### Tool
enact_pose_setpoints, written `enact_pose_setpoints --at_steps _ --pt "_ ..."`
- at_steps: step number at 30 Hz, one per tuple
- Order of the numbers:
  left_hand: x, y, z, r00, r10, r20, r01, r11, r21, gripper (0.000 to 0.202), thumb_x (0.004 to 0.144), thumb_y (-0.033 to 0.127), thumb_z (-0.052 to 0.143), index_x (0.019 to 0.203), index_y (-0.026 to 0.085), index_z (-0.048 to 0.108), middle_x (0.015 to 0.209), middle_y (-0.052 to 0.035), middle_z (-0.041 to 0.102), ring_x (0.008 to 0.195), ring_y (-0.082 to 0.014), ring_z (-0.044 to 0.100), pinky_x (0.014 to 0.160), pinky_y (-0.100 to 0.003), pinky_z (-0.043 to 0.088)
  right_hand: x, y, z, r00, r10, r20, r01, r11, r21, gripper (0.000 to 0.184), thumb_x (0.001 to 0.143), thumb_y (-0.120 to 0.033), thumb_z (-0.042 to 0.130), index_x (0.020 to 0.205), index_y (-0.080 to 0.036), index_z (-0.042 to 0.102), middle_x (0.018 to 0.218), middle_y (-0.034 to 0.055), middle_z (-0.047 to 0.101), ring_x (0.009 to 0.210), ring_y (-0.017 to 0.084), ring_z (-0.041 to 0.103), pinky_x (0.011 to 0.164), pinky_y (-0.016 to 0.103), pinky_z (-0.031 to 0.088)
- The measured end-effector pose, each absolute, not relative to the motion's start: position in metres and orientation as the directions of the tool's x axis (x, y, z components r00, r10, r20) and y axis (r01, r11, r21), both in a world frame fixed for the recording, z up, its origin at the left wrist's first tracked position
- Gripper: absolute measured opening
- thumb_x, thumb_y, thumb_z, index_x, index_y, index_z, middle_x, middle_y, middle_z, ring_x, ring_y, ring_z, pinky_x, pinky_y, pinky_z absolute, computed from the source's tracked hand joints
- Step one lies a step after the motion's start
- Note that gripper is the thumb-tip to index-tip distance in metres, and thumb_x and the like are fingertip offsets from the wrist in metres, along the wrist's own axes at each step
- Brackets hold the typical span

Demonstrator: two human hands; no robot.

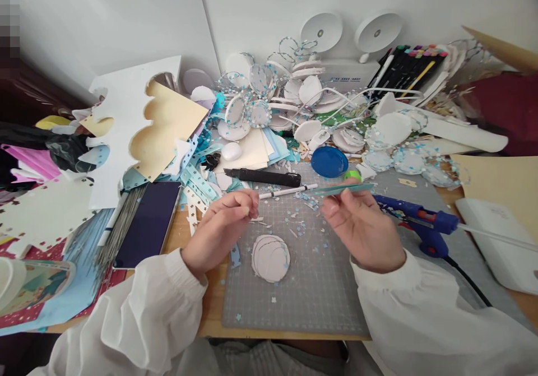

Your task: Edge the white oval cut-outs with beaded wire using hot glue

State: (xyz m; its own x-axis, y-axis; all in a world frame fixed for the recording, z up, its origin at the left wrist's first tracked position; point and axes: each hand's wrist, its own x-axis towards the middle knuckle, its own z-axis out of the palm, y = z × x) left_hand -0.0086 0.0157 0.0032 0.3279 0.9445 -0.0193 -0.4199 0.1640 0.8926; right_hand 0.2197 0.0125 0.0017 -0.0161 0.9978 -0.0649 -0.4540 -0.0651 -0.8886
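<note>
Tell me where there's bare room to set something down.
The best patch is the gray cutting mat's near part, between the round white disc and the right sleeve. A narrower one lies between the blue glue gun and the white box. The far side is crowded with discs and a blue lid; the left, with a smartphone.

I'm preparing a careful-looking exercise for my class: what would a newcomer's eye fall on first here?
Probably the heap of white discs and glittery wire loops piled across the back. Next might come the blue round dish near the middle and the blue glue gun at the right. In front, the right hand holds a thin light-blue piece over the gray mat.
</note>
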Motion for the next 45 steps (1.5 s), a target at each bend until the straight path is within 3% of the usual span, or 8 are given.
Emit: enact_pose_setpoints --at_steps 8,11,14,19,23,29,39,45 --pt "-0.009 0.013 0.003 0.219 0.968 0.118 -0.11 -0.096 0.989 0.04 0.094 0.029 0.045 0.055 0.018 0.046 0.074 -0.0028 0.049 0.075 -0.0161 0.045 0.074 -0.031 0.038 0.217 0.016 0.0 -0.022 0.993 -0.12 -0.325 -0.121 -0.938 0.021 0.077 -0.039 0.069 0.064 -0.028 0.056 0.073 -0.0005 0.062 0.064 0.017 0.056 0.058 0.034 0.049" --pt "-0.009 0.014 -0.001 0.106 0.961 0.256 0.033 -0.261 0.965 0.006 0.089 0.026 0.058 0.087 0.023 0.062 0.101 -0.003 0.051 0.087 -0.0159 0.049 0.081 -0.03 0.041 0.218 0.015 -0.001 0.024 0.993 -0.114 -0.377 -0.097 -0.921 0.023 0.077 -0.034 0.069 0.061 -0.027 0.056 0.074 -0.0013 0.061 0.065 0.016 0.055 0.059 0.033 0.049" --pt "-0.009 0.014 -0.004 0.127 0.941 0.312 0.056 -0.321 0.945 0.037 0.084 0.021 0.065 0.118 0.03 0.054 0.118 -0.0044 0.046 0.093 -0.0159 0.051 0.082 -0.03 0.044 0.22 0.016 -0.002 0.056 0.995 -0.086 -0.38 -0.058 -0.923 0.01 0.08 -0.03 0.068 0.071 -0.029 0.062 0.079 -0.0016 0.061 0.068 0.015 0.055 0.061 0.031 0.049" --pt "-0.01 0.01 -0.002 0.296 0.92 0.258 0.165 -0.315 0.935 0.011 0.093 0.022 0.051 0.096 0.02 0.06 0.092 -0.0045 0.057 0.087 -0.0161 0.053 0.08 -0.029 0.044 0.218 0.016 -0.004 0.066 0.998 -0.024 -0.257 -0.006 -0.966 0.008 0.081 -0.032 0.068 0.086 -0.027 0.063 0.082 -0.0004 0.059 0.07 0.015 0.057 0.064 0.03 0.051" --pt "-0.009 0.008 0.003 0.504 0.85 0.155 0.238 -0.309 0.921 0.011 0.089 0.024 0.056 0.095 0.017 0.061 0.09 -0.006 0.06 0.083 -0.0175 0.055 0.077 -0.031 0.046 0.217 0.013 -0.009 -0.044 0.989 0.141 0.065 0.143 -0.988 0.011 0.082 -0.031 0.068 0.087 -0.024 0.061 0.087 0.0027 0.062 0.076 0.017 0.061 0.069 0.033 0.053" --pt "-0.006 0.009 0.004 0.652 0.756 0.066 0.299 -0.336 0.893 0.012 0.087 0.019 0.053 0.089 0.016 0.064 0.087 -0.0068 0.064 0.077 -0.0166 0.057 0.071 -0.029 0.046 0.217 0.009 -0.014 -0.243 0.909 0.339 0.436 0.415 -0.799 0.001 0.089 -0.024 0.057 0.088 -0.024 0.059 0.084 0.0056 0.066 0.079 0.022 0.065 0.069 0.035 0.051" --pt "-0.007 0.009 0.003 0.628 0.777 0.033 0.181 -0.187 0.966 0.016 0.092 0.026 0.051 0.092 0.016 0.064 0.091 -0.0067 0.062 0.084 -0.0171 0.057 0.076 -0.029 0.045 0.216 0.01 -0.017 -0.252 0.87 0.424 0.477 0.493 -0.728 0.006 0.087 -0.018 0.057 0.088 -0.024 0.058 0.084 0.0054 0.068 0.08 0.021 0.067 0.069 0.034 0.052" --pt "-0.006 0.009 -0.003 0.432 0.901 0.023 0.174 -0.108 0.979 0.029 0.09 0.037 0.054 0.069 0.017 0.052 0.067 0.0003 0.049 0.065 -0.0125 0.044 0.061 -0.025 0.037 0.217 0.01 -0.017 -0.222 0.873 0.434 0.48 0.485 -0.731 0.006 0.087 -0.019 0.057 0.088 -0.025 0.058 0.084 0.0053 0.069 0.081 0.022 0.067 0.068 0.034 0.053"
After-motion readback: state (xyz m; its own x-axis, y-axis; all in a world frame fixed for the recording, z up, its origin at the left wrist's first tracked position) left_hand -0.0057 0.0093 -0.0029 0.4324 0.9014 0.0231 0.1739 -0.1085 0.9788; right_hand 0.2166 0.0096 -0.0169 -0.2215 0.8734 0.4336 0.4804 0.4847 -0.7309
